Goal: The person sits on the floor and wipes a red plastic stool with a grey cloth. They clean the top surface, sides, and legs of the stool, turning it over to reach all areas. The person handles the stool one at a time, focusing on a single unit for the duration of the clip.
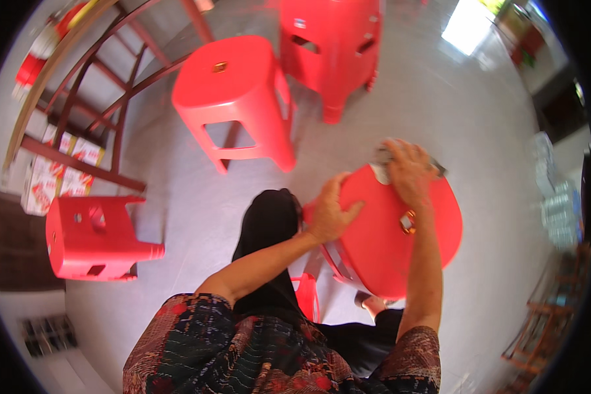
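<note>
A red plastic stool [381, 236] stands in front of me, its seat turned up toward me. At the near-left rim of that seat, my left hand [333, 211] holds the edge, thumb spread over the top. My right hand [408, 169], with a gold-coloured watch on its wrist, presses a grey cloth [379, 173] against the far edge of the seat. Some of the cloth is hidden under the fingers, and the hand is slightly blurred.
Another red stool [233, 85] stands ahead, with a taller red stool stack [331, 46] behind it. A red stool [88, 240] lies tipped at left below a wooden frame [105, 85]. Printed cartons [62, 167] are beside it; wrapped clear bottles [561, 213] stand far right.
</note>
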`<state>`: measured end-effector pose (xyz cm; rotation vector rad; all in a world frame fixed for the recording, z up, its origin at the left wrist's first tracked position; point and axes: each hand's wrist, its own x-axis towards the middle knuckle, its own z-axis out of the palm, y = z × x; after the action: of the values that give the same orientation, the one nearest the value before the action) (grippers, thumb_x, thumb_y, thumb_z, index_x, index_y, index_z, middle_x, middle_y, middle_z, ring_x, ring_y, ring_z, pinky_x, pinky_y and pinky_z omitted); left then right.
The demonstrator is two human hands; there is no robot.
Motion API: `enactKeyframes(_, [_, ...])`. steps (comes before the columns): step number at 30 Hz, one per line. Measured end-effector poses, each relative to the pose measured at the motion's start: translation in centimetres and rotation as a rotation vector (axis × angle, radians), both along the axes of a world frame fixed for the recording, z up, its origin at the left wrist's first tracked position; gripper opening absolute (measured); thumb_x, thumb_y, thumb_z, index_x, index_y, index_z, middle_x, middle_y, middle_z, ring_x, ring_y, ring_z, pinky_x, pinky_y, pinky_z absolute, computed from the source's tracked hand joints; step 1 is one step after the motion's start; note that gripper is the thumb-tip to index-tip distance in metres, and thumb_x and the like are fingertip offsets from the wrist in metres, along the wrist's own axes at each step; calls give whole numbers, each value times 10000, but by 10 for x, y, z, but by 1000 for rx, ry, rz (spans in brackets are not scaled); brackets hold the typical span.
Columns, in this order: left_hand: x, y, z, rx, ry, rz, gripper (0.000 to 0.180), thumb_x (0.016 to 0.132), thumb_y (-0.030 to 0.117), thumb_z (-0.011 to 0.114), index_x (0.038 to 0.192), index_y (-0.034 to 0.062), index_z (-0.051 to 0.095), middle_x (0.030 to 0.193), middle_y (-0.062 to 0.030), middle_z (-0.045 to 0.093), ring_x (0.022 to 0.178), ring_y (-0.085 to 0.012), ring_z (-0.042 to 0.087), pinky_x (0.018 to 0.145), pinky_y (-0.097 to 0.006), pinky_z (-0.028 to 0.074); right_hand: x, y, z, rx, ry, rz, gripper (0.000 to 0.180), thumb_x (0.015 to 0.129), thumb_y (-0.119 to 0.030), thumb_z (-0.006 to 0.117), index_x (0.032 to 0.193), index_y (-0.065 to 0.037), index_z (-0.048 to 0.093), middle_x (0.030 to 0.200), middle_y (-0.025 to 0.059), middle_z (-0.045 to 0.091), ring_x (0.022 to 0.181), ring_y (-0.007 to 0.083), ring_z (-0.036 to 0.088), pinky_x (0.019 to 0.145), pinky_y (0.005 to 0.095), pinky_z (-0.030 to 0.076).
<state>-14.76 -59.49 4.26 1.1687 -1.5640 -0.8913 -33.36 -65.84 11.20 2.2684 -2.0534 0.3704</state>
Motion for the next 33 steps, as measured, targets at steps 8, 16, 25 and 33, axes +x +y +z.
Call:
enactKeyframes(8, [0, 8, 17, -26, 94, 139, 868, 758, 234, 754, 1427, 9, 248, 1376, -222, 342, 1289, -350, 359, 1073, -426, 311, 13, -81, 33, 586, 108, -252, 361, 798, -412, 461, 1050, -292, 690, 1164, -10, 651, 1140, 257, 545, 895, 558, 366])
enactKeyframes(16, [-7, 2, -5, -81, 177, 220, 771, 831, 227, 689, 1435, 12, 260, 1327, -231, 397, 1229, -372, 398, 1015, -423, 359, 90, -55, 19, 657, 425, 110, 312, 836, -382, 479, 1043, -313, 703, 1131, -23, 661, 1173, 240, 533, 952, 601, 326])
enactKeyframes(25, [43, -15, -5, 767, 786, -182, 722, 911, 581, 451, 1406, 61, 377, 1284, -95, 501, 1157, -188, 479, 988, -312, 369, 114, 81, 21, 118, 116, 370, 346, 753, -184, 615, 1091, -243, 657, 1176, 10, 584, 1134, 262, 474, 855, 575, 354])
enactKeyframes(33, [22, -39, -10, 732, 350, -553, 828, 813, 484, 679, 1386, -24, 363, 1327, -179, 477, 1218, -243, 477, 1013, -347, 389, 83, 221, 8, -109, -40, 54, 453, 760, -132, 622, 1204, -216, 593, 1276, 47, 525, 1162, 307, 472, 928, 506, 359])
